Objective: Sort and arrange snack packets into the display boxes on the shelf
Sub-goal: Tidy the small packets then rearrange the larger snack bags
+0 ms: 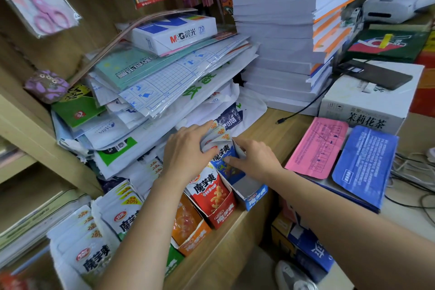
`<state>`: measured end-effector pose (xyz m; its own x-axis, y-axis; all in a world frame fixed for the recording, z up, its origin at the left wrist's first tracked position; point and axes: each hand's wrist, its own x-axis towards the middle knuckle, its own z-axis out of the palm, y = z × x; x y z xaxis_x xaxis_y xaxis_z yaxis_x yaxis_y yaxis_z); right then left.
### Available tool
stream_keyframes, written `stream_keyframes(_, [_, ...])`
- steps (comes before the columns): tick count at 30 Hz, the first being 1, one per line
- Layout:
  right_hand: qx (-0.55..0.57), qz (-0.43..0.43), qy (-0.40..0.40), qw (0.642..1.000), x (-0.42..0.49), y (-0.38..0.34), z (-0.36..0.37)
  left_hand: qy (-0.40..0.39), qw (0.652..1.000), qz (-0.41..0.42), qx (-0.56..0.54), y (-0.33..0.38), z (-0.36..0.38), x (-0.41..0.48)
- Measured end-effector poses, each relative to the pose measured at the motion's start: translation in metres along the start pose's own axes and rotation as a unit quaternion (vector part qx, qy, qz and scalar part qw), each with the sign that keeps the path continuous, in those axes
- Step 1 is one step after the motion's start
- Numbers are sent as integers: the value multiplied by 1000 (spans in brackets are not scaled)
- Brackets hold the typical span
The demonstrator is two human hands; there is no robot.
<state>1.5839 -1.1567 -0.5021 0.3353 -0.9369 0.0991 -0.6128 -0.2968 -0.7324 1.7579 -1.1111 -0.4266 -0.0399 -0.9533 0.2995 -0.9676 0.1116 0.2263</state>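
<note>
My left hand (188, 148) grips the tops of several blue snack packets (223, 158) that stand in the blue display box (253, 198) at the shelf's front edge. My right hand (254, 160) rests on the same packets from the right, one finger pressing their front. Left of that box stands a red display box (223, 216) with red packets (210, 192), then an orange box (193, 235) and a green box (173, 263) partly behind my left forearm. A loose heap of white packets (94, 231) lies at the lower left.
A sloping pile of plastic-wrapped stationery (160, 77) with a paper ream (174, 30) rises right behind the boxes. Stacked white paper (277, 42) stands behind on the right. A pink sheet (317, 148), a blue sheet (364, 162), a tea carton (369, 99) and cables lie on the right.
</note>
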Motion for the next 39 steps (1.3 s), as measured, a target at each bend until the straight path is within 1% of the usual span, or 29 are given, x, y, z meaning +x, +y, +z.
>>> stream_keyframes(2, [17,-7,-29,999,-2,3,-5,29,998,-35,-31,0,3,3])
stream_keyframes(4, [7,-17,-59,998,-4,6,-10,46,996,-65,-48,1,6,5])
stream_keyframes(7, [-32,0,-63,998,-3,12,-11,74,993,-79,-51,-2,10,9])
stream_keyframes(9, [-57,26,-44,997,0,13,-9,70,993,-76,-59,-3,11,9])
stream_keyframes(11, [-92,47,-28,994,1,11,-5,59,994,-51,-77,-2,11,7])
stream_keyframes(13, [-127,54,-22,990,1,6,-3,63,993,-30,-97,-4,11,6])
stream_keyframes(15, [-144,57,-23,988,1,3,-1,69,993,-23,-94,-6,13,7])
stream_keyframes(19, [-130,65,-44,988,3,2,-2,101,993,-16,-54,-8,14,6])
stream_keyframes(25, [-92,53,-56,993,4,7,-5,118,992,-23,-43,-10,11,1])
stream_keyframes(31, [-76,47,-44,995,3,7,-8,118,993,-3,-18,-7,9,1])
stream_keyframes(39, [-74,30,-77,994,-1,8,-14,74,996,-54,9,-12,11,4])
